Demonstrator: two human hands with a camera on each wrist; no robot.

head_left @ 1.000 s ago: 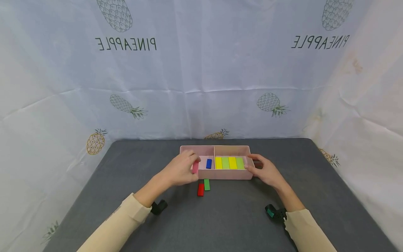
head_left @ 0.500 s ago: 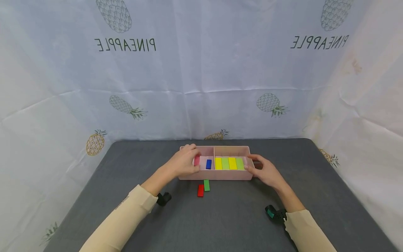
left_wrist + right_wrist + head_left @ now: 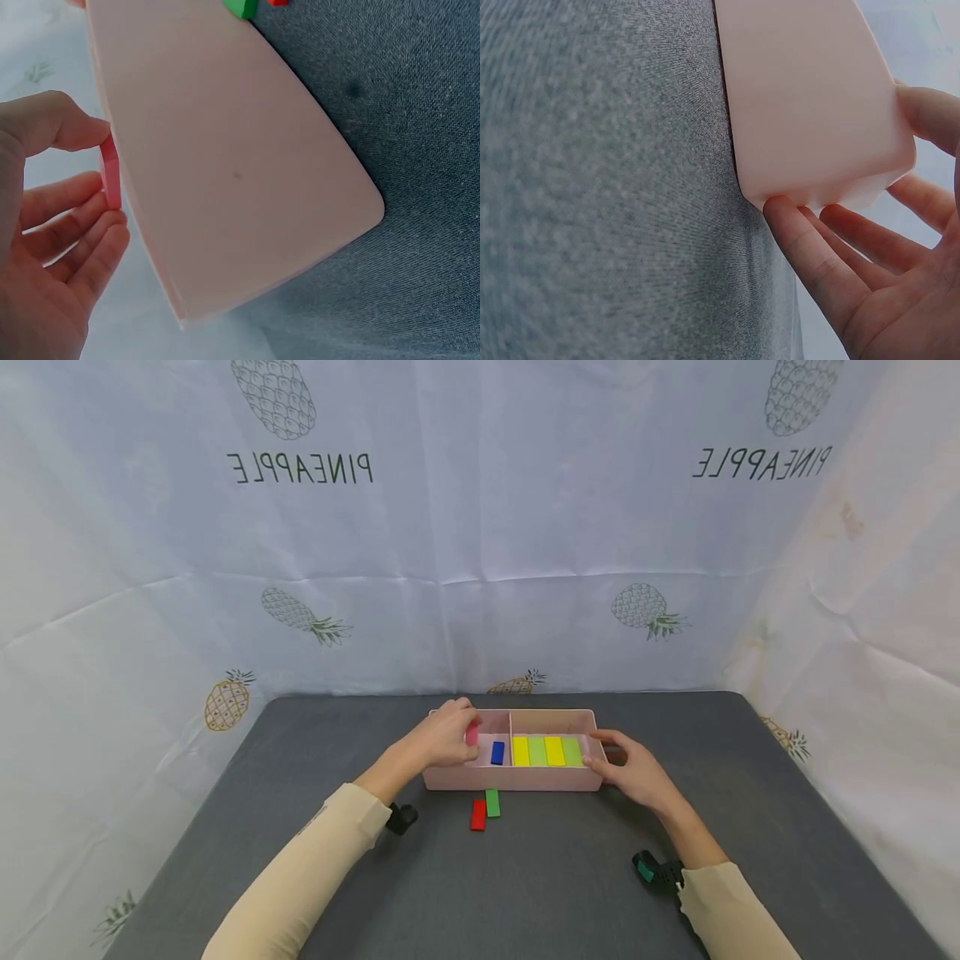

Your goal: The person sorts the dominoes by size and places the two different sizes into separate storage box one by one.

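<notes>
A pale pink box [image 3: 517, 779] with two compartments stands near the far side of the table. My left hand [image 3: 438, 737] is over its left compartment, pinching a pink block [image 3: 111, 176] between thumb and fingertips at rim height. On that compartment's floor, close to the divider, lies a blue block [image 3: 497, 752]. The right compartment contains a row of alternating yellow blocks [image 3: 521, 751] and light green blocks [image 3: 537, 751]. At the right end, my right hand [image 3: 633, 768] grips the box, its thumb at the rim and its fingers against the end wall.
In front of the box, a red block [image 3: 478, 815] and a green block [image 3: 492, 803] lie side by side on the dark grey table [image 3: 555, 877]. White cloth [image 3: 480, 527] printed with pineapples hangs behind the table and along its sides.
My left hand has carried the pink block away from me, from the box's front edge to above the left compartment. The right hand has kept its hold on the box.
</notes>
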